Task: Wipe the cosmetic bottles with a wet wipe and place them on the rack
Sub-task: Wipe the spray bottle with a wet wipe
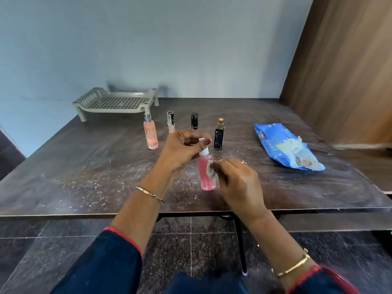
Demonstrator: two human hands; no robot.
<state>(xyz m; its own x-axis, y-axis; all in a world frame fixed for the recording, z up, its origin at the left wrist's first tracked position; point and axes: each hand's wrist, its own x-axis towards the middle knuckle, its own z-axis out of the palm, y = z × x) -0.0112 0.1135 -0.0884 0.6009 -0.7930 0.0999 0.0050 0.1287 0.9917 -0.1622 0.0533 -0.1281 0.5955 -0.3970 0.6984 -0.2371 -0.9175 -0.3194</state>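
A pink spray bottle (206, 177) with a white cap stands upright near the middle of the dark table (84, 166). My left hand (182, 151) pinches its white cap from above. My right hand (237, 183) holds a small wet wipe (210, 169) against the bottle's right side. Behind them stand a peach spray bottle (151, 134), a pale tube with a black cap (171, 123), a black-capped bottle (194, 121) partly hidden by my left hand, and a black bottle with a gold top (219, 134). The grey slotted rack (115, 101) sits at the table's far left with nothing on it.
A blue wet wipe pack (284, 145) lies open on the right of the table, a wipe poking out. White dust speckles the tabletop in front. A blue wall runs behind the table and a wooden panel (343, 71) stands at the right.
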